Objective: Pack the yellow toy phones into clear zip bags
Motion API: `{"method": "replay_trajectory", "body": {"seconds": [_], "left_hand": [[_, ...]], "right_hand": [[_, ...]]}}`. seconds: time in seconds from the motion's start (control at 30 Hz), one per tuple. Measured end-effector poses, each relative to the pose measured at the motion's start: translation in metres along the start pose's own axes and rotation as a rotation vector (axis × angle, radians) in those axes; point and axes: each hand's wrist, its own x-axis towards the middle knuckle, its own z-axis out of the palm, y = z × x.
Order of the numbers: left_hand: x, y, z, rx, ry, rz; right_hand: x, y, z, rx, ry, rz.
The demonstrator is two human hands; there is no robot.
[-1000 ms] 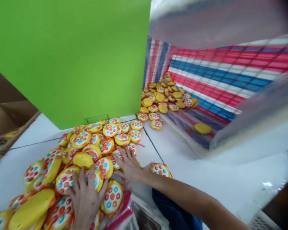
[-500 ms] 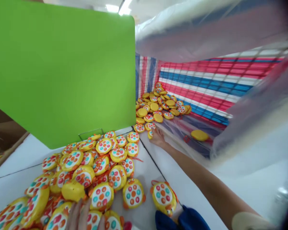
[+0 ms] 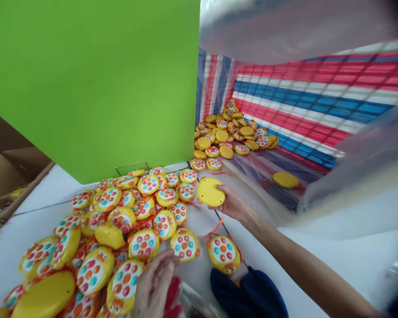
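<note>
My right hand (image 3: 234,204) is closed on a yellow duck-shaped toy (image 3: 208,192), its plain back with small screw holes turned toward me. The toy is held above the white table, just right of the pile. At the lower middle my left hand (image 3: 155,282) is open, fingers loosely bent, beside a heap of duck toys (image 3: 144,244) with coloured dots on white faces. One more duck toy (image 3: 223,254) with a red cord lies face up below my right hand, touching dark blue cloth (image 3: 248,291).
A large green board (image 3: 96,88) stands behind the heap. At right, a striped, plastic-lined bin (image 3: 305,106) holds many more toys and a single yellow toy (image 3: 286,179). A cardboard box (image 3: 13,172) is at left. Something pink (image 3: 173,296) lies beside my left hand.
My right hand has drawn back toward me from the bin's edge, lifting the duck toy it reached for. My left hand has moved right and up off the heap. The view has shifted.
</note>
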Motion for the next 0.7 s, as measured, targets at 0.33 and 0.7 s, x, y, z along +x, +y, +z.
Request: {"method": "replay_trajectory", "body": {"seconds": [0.33,0.7], "left_hand": [[0.002,0.009,0.018,-0.506,-0.366,-0.349],[-0.006,0.018,0.022,-0.692,-0.238,-0.271]], "right_hand": [[-0.068,0.028,0.052,0.134,-0.287,-0.024],[-0.102,0.033,0.062,-0.415,-0.396,-0.343]]}}
